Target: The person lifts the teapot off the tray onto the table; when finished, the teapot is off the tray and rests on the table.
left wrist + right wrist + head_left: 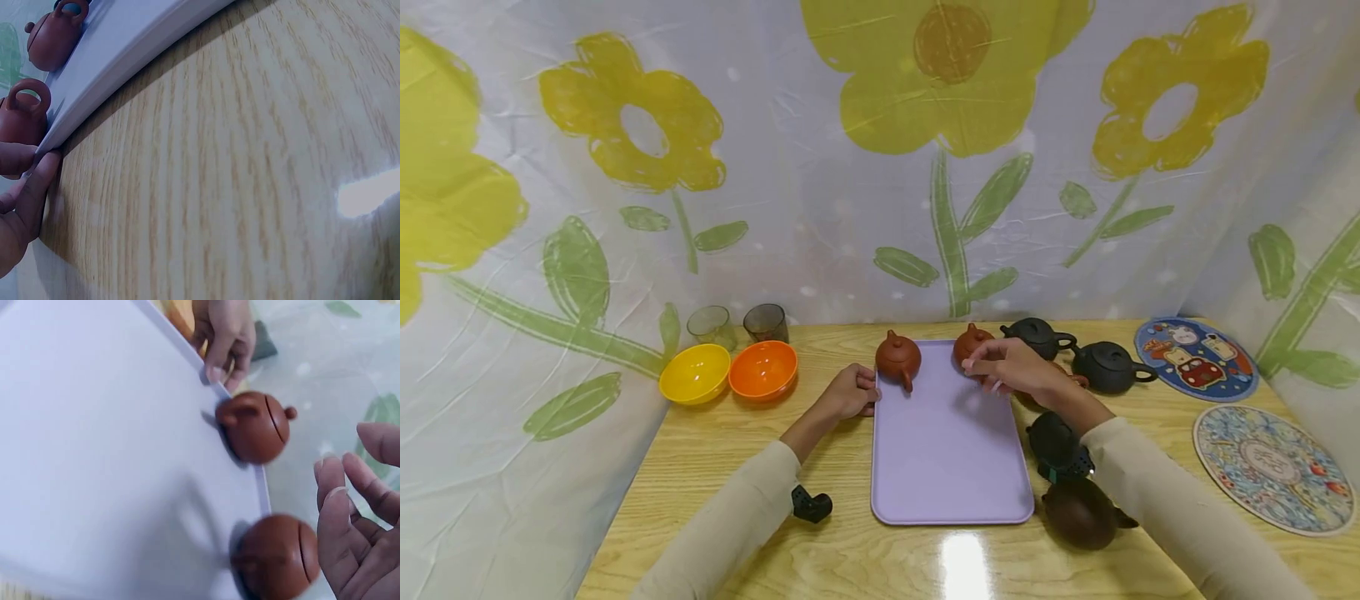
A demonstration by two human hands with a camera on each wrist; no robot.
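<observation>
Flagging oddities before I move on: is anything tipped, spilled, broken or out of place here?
Nothing stands out. Two red teapots stand upright at the far end of the tray, lids on. The left hand grips the tray's edge; the right hand hovers open. No spills show.

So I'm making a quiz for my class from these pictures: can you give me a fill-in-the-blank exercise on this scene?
1. The two reddish-brown clay teapots stand on the flat ____ plastic tray.
2. The left hand grips the tray's ____ edge.
3. Beside the glossy yellow bowl sits a glossy ____ bowl.
4. The right hand hovers open by one reddish-brown ____.

Missing words: lilac; left; orange; teapot
</observation>
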